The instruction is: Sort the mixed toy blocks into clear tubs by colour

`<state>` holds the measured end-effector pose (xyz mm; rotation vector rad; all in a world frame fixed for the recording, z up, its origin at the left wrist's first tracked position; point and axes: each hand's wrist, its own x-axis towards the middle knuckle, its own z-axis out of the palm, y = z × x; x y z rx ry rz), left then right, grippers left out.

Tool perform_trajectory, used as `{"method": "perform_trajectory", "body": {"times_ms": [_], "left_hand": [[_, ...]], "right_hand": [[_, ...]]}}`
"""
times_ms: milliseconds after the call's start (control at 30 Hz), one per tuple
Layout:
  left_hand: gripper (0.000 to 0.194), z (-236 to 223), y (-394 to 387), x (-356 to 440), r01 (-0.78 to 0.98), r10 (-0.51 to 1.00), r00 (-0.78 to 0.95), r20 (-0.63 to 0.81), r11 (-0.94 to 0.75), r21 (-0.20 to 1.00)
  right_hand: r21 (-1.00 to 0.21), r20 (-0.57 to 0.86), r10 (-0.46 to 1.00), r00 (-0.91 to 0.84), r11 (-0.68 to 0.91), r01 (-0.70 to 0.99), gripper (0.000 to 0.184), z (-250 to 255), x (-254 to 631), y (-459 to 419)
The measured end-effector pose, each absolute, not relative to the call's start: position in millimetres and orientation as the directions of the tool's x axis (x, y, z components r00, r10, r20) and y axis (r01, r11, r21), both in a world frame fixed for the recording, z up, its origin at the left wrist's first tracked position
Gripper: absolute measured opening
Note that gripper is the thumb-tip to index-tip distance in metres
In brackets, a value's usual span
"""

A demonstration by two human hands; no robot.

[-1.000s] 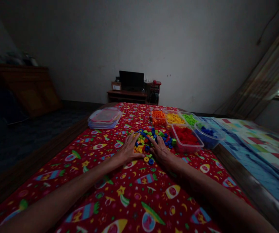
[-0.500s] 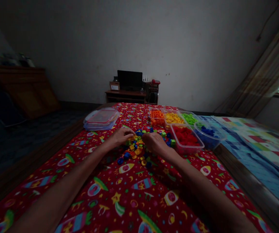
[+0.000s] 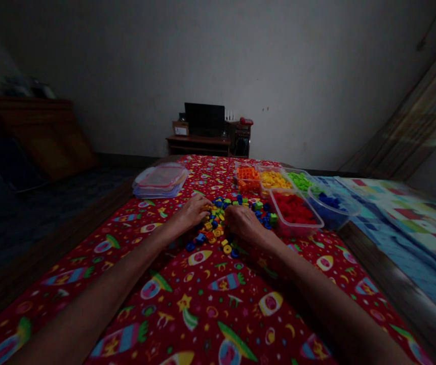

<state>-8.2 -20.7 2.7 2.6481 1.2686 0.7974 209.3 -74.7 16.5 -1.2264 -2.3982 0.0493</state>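
A mixed pile of small plastic building blocks (image 3: 214,229), blue, yellow, orange and green, lies on the red patterned tablecloth (image 3: 202,309). At the pile's left edge is my left hand (image 3: 194,210), its fingers bent down at the blocks. My right hand (image 3: 242,221) is over the right part of the pile, closed, with the fingertips turned inward and mostly hidden. Whatever either hand pinches is too small and dark to name. A clear tub of red blocks (image 3: 294,209) stands to the right of my right hand.
Behind the red tub stand containers of orange blocks (image 3: 248,177), yellow blocks (image 3: 274,179) and green blocks (image 3: 300,180). A round tub (image 3: 335,215) of blue blocks sits at the table's right edge. Stacked clear lids (image 3: 160,178) lie at the back left. A patchwork-covered bed (image 3: 411,213) adjoins the right side.
The view has tilted and shifted slightly. My left hand's fingers have moved down to the pile's edge; my right hand stays over the blocks, turned a little.
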Motion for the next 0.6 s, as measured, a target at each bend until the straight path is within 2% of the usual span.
{"method": "perform_trajectory", "body": {"times_ms": [133,267,367,467,600], "left_hand": [[0.017,5,-19,-11,0.747,0.793,0.428,0.433,-0.58,0.324],[0.01,11,-21,-11,0.779,0.845,0.388,0.369,-0.514,0.358],[0.015,11,-21,-11,0.794,0.875,0.344,0.341,-0.465,0.391],[0.026,9,-19,-13,0.794,0.89,0.3,0.343,-0.432,0.428],[0.034,7,-14,-21,0.804,0.912,0.28,0.3,-0.394,0.445]], "right_hand": [[-0.279,0.346,0.77,-0.536,0.63,0.725,0.016,30,209,-80],[-0.228,0.332,0.695,-0.638,0.715,0.661,0.016,20,202,-88],[-0.178,0.389,0.631,-0.671,0.766,0.618,0.022,9,198,-99],[-0.179,0.458,0.584,-0.67,0.799,0.574,0.03,6,198,-108],[-0.226,0.426,0.597,-0.68,0.798,0.559,0.022,8,199,-110]]}}
